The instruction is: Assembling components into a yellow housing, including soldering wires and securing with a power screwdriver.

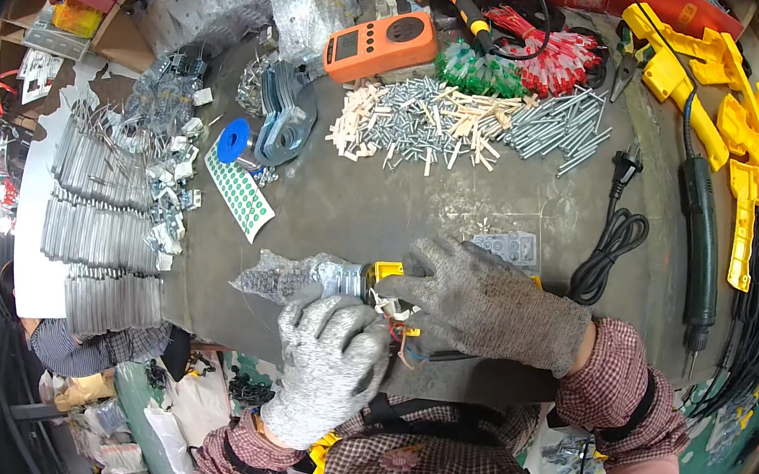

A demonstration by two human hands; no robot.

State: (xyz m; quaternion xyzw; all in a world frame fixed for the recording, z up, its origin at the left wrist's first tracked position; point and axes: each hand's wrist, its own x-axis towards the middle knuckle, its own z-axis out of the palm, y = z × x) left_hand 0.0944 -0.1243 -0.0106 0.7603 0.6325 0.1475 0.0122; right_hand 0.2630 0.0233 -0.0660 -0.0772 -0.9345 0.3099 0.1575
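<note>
"Where's the yellow tool [386, 270]?"

"On the worktop [336, 203], nr the front edge, btwn both hands. Thin wires [397, 332] show just below it."

"What's the R hand [494, 308] got?"

"The yellow tool. Fingers bent over it, mostly closed."

"And the L hand [325, 368]?"

"Half curled, by the tool's shiny end. Can't tell if it grips."

"Anything else?"

"Yep, lots of screws [414, 113] at the back, plus a black cord [591, 277] on the R side."

We count one orange meter [379, 46], one blue spool [240, 138], one green-dotted sheet [237, 189], one coiled black cord [595, 275], three rows of metal tubes [105, 232] and one yellow-ended workpiece [386, 272].
</note>
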